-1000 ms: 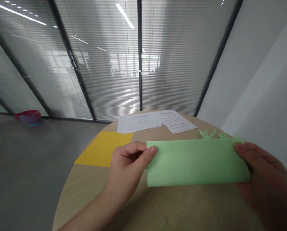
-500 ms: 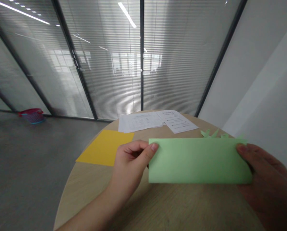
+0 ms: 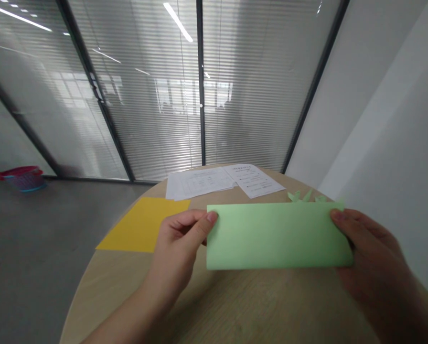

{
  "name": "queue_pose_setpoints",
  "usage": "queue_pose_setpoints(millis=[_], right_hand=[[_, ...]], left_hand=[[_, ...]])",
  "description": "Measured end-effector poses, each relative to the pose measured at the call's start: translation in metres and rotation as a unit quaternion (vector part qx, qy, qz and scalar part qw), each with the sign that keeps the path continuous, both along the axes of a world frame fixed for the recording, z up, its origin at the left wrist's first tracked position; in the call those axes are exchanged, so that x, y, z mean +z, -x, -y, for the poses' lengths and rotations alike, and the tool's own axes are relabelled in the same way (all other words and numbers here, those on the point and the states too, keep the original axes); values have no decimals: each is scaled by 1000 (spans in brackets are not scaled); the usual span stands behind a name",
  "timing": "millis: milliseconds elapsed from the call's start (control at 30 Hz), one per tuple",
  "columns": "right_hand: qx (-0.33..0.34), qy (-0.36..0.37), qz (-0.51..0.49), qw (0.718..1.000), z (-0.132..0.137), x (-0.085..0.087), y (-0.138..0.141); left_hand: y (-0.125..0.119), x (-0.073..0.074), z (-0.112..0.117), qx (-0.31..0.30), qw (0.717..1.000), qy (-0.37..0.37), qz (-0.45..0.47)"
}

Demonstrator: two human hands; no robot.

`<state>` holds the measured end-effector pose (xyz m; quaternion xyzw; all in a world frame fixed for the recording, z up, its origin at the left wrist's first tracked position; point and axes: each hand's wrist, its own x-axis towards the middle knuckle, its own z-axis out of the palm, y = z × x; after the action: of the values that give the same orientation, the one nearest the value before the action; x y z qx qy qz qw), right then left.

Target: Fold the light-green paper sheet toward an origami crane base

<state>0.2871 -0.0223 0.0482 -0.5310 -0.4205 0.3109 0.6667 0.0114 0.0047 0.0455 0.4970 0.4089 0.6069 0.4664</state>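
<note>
Green paper (image 3: 276, 236) leftward, pinched between both hands (image 3: 178, 241) (image 3: 368, 253)

Green paper (image 3: 276, 236), yellow sheet (image 3: 142, 224) (plain), pale wood table (image 3: 235, 306).

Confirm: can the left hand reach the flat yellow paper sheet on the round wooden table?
Probably yes. The left hand sits right beside the yellow paper sheet, with nothing lying between them on the round wooden table. It would first have to let go of the folded green paper it pinches.

Bare left hand (image 3: 176, 248), bare right hand (image 3: 369, 260); left forearm (image 3: 128, 310) unsleeved; thumbnails (image 3: 211, 216) short
</note>
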Motion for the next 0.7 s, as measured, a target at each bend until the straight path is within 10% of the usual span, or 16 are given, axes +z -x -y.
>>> queue_pose_setpoints(millis=[700], right_hand=[[48,24,-99,994,-15,-5,12]], left_hand=[[4,6,-21,26,997,61,44]])
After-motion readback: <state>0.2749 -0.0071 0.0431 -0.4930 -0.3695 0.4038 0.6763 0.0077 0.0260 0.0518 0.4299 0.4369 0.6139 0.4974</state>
